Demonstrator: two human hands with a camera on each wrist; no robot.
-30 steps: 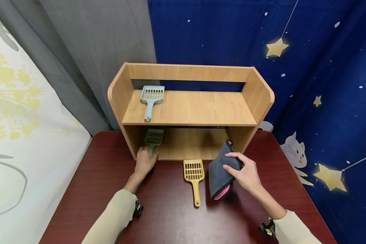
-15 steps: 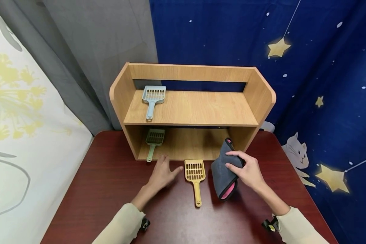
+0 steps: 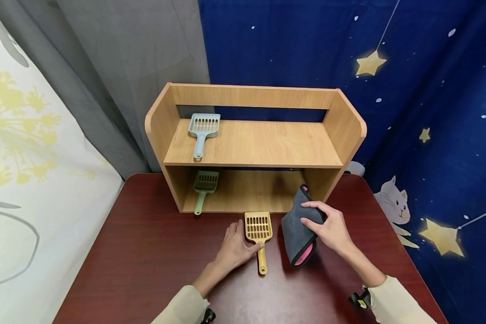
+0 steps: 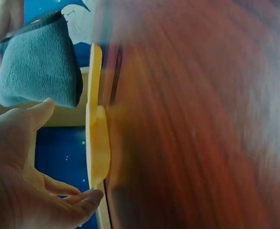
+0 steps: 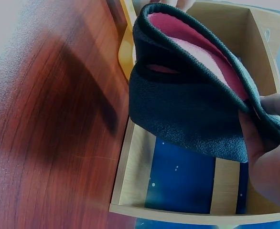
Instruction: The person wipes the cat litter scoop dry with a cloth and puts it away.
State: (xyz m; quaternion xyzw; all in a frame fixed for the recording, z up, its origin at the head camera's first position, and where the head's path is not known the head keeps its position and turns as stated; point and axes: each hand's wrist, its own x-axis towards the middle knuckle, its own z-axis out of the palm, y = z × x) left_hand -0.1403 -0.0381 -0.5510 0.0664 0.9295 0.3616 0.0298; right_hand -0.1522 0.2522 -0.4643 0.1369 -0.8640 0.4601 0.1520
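In the head view a yellow slotted scoop (image 3: 258,227) lies on the table before the shelf. My left hand (image 3: 236,247) is beside it, fingers extended and spread, the thumb over its handle; whether it touches cannot be told. My right hand (image 3: 329,227) pinches a folded grey cloth item (image 3: 299,227) with black edging and pink lining. The right wrist view shows thumb and fingers on the edge of the cloth item (image 5: 188,109). A green scoop (image 3: 205,183) lies on the lower shelf, its handle end at the front edge, and a light blue scoop (image 3: 204,126) on the upper shelf.
The two-tier wooden shelf (image 3: 251,165) stands at the back of the dark red table (image 3: 146,270). Behind it hang a grey curtain (image 3: 146,54) and a blue curtain (image 3: 291,40) with stars; a white patterned cloth (image 3: 32,225) hangs at the left.
My left hand has let go of the green scoop and moved right, toward the yellow scoop. My right hand still grips the cloth item in nearly the same place.
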